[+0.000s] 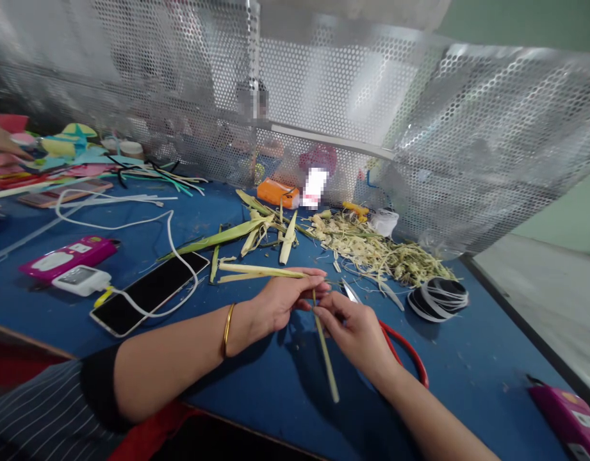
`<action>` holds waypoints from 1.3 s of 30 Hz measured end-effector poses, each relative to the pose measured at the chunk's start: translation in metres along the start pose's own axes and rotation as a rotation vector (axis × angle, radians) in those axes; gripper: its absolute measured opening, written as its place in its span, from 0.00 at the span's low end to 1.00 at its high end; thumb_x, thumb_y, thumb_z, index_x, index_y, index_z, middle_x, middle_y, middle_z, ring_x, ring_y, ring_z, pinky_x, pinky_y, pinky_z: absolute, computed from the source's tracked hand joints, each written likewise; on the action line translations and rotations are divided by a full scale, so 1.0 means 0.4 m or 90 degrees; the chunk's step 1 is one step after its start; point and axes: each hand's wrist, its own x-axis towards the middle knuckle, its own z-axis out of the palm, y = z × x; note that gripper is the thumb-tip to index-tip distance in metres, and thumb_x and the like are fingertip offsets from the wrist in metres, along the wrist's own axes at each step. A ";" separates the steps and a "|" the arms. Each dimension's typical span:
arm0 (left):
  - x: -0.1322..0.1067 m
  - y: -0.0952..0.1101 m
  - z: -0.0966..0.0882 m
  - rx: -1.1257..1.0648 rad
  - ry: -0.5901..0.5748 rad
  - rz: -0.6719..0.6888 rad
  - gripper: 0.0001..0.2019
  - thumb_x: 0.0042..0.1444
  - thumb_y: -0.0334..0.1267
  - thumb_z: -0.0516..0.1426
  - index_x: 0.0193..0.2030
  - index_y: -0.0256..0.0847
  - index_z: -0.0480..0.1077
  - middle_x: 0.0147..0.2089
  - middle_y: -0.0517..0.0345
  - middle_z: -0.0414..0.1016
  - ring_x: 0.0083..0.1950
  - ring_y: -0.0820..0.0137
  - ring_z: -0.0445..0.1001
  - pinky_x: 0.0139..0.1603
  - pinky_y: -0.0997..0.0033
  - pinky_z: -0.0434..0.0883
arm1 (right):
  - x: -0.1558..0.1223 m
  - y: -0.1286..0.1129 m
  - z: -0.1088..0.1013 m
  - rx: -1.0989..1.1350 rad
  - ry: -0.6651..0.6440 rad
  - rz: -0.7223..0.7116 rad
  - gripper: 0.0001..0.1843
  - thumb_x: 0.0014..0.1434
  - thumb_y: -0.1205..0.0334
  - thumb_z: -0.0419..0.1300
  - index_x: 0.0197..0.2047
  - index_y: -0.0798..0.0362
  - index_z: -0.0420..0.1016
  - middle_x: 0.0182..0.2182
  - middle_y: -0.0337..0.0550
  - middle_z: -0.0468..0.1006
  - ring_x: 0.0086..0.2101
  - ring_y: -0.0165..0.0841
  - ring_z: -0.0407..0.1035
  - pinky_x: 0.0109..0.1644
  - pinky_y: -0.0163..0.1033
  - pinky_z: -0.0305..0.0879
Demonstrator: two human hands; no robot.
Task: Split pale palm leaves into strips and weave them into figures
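Note:
My left hand [289, 296] is closed, fingers pressed together around pale green-yellow dried leaf strips [249, 271] whose ends stick out to the left. Close against its fingertips, my right hand [356, 328] pinches a narrow leaf strip [327, 363] that hangs down toward the table's front edge. The exact crossing point of the strips is partly hidden by the fingers. Scissors with red handles [414, 355] lie beneath and beside my right hand, their blades showing just beyond it.
On the blue table [448, 371] lie leaf scraps [371, 246], longer leaves [227, 235], a black-and-white spool [437, 299] and an orange packet [278, 192]. Leftward are a phone [150, 291], white cable [172, 234] and magenta pouch [68, 257]. A perforated metal screen [323, 77] stands behind.

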 end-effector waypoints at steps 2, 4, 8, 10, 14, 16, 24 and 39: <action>0.000 0.002 -0.002 0.069 -0.012 0.039 0.06 0.55 0.30 0.59 0.40 0.35 0.74 0.30 0.55 0.78 0.29 0.74 0.77 0.18 0.81 0.60 | -0.001 -0.004 -0.017 -0.082 0.096 -0.064 0.10 0.63 0.57 0.57 0.32 0.50 0.71 0.23 0.36 0.72 0.24 0.30 0.64 0.30 0.34 0.58; -0.006 0.003 0.000 0.166 -0.053 0.055 0.06 0.54 0.32 0.59 0.38 0.35 0.74 0.28 0.56 0.77 0.26 0.72 0.76 0.16 0.80 0.58 | 0.003 -0.010 -0.033 -0.109 0.184 -0.101 0.07 0.63 0.57 0.58 0.35 0.50 0.73 0.26 0.38 0.72 0.28 0.31 0.66 0.33 0.35 0.60; -0.025 -0.002 0.011 0.375 -0.179 0.036 0.04 0.51 0.34 0.58 0.30 0.36 0.73 0.24 0.60 0.74 0.21 0.73 0.73 0.15 0.80 0.59 | 0.020 -0.027 -0.036 -0.047 0.167 -0.107 0.05 0.61 0.60 0.60 0.40 0.51 0.74 0.32 0.40 0.72 0.29 0.30 0.67 0.34 0.35 0.62; -0.029 -0.008 0.015 0.443 -0.230 0.030 0.04 0.49 0.33 0.58 0.27 0.36 0.72 0.23 0.60 0.74 0.20 0.73 0.72 0.15 0.80 0.60 | 0.027 -0.034 -0.028 -0.023 0.119 -0.103 0.04 0.59 0.62 0.61 0.38 0.50 0.74 0.32 0.40 0.72 0.29 0.30 0.66 0.35 0.35 0.63; -0.022 -0.013 0.006 0.403 -0.296 -0.011 0.04 0.45 0.35 0.60 0.27 0.36 0.73 0.27 0.56 0.77 0.21 0.71 0.73 0.15 0.78 0.59 | 0.031 -0.034 -0.021 0.034 0.101 -0.053 0.04 0.59 0.65 0.58 0.31 0.51 0.71 0.27 0.37 0.71 0.28 0.30 0.65 0.33 0.35 0.61; -0.017 -0.008 -0.003 0.324 -0.344 -0.056 0.07 0.45 0.37 0.62 0.30 0.36 0.75 0.31 0.54 0.79 0.25 0.70 0.75 0.17 0.77 0.61 | 0.031 -0.029 -0.024 0.096 0.123 -0.003 0.06 0.59 0.64 0.57 0.29 0.51 0.69 0.24 0.35 0.70 0.25 0.29 0.64 0.30 0.34 0.61; -0.002 -0.010 -0.016 0.117 -0.295 -0.095 0.18 0.47 0.48 0.66 0.39 0.36 0.78 0.37 0.50 0.81 0.29 0.74 0.75 0.20 0.79 0.56 | 0.039 -0.004 -0.040 0.329 0.194 0.092 0.08 0.56 0.57 0.62 0.32 0.51 0.70 0.25 0.37 0.74 0.27 0.31 0.68 0.33 0.36 0.65; 0.003 0.006 -0.005 -0.041 -0.042 -0.049 0.04 0.55 0.32 0.61 0.33 0.32 0.76 0.25 0.57 0.76 0.21 0.79 0.69 0.27 0.79 0.69 | 0.046 0.026 -0.033 0.453 0.086 0.326 0.22 0.46 0.42 0.66 0.23 0.55 0.73 0.19 0.41 0.75 0.17 0.28 0.65 0.22 0.34 0.61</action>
